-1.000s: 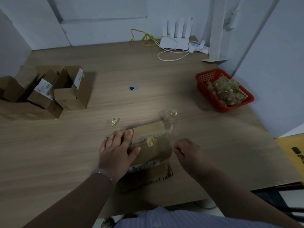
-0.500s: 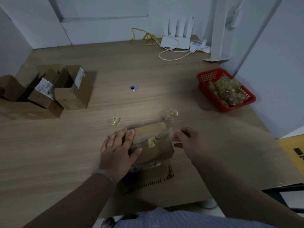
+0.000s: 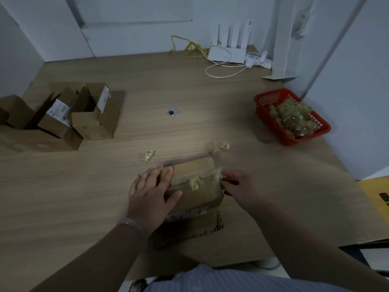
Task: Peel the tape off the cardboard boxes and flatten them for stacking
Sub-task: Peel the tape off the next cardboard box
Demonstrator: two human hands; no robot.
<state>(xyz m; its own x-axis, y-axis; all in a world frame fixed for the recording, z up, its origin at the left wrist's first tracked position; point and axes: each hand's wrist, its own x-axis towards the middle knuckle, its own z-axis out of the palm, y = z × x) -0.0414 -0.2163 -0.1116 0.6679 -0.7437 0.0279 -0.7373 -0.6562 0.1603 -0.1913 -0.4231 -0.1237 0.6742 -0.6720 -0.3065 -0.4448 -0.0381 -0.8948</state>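
On the wooden table, the left hand is pressing flat-fingered on the box while the right hand is pinching its tape; peeling is underway, flattening not yet begun.

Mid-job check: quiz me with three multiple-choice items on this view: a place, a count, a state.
1. Where is the red basket? A. table's left edge B. table's right side C. on the floor
2. How many loose tape wads lie on the bare table? A. one B. two C. five
3. The left hand is: A. flat on the box B. raised in the air C. inside the basket

1 B: it stands near the right edge. 2 B: one beyond each far box corner. 3 A: straight fingers press its top while the right hand pinches tape.
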